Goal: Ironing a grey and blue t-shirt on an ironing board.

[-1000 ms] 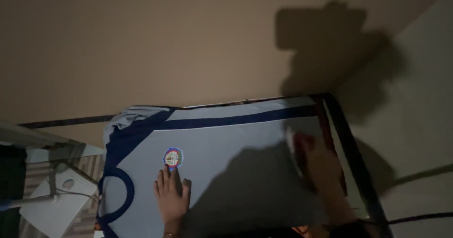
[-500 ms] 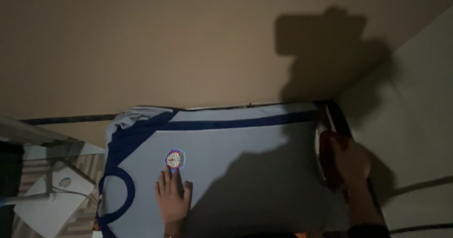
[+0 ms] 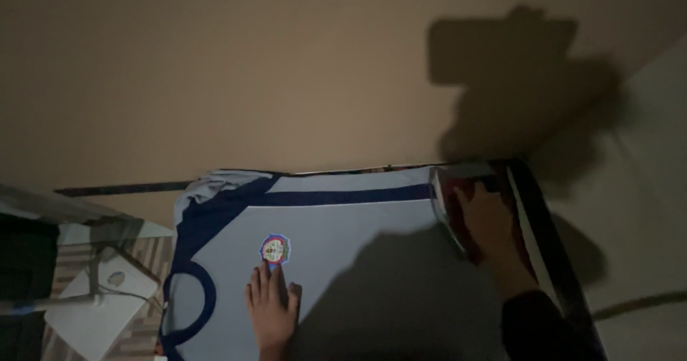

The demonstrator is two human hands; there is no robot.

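A light blue shirt [image 3: 343, 239] with navy trim lies spread flat on a board. It carries a small round badge [image 3: 275, 248]. My left hand [image 3: 273, 307] rests flat on the shirt, fingers together, just below the badge. My right hand [image 3: 490, 221] grips a dark red iron-like object [image 3: 445, 202] at the shirt's far right end, and my dark sleeve [image 3: 537, 325] runs down from it. Deep shadow covers the shirt's lower right part, and the object's shape is hard to make out.
A dark-edged rim of the board [image 3: 547, 246] runs along the right side. At lower left a white flat device [image 3: 100, 307] with a cable lies on a striped surface beside a glass edge [image 3: 79, 214]. A beige wall [image 3: 286, 67] fills the top.
My right hand with the red object has slid along the shirt's right end toward its far corner. My left hand has stayed below the badge. The view has shifted slightly.
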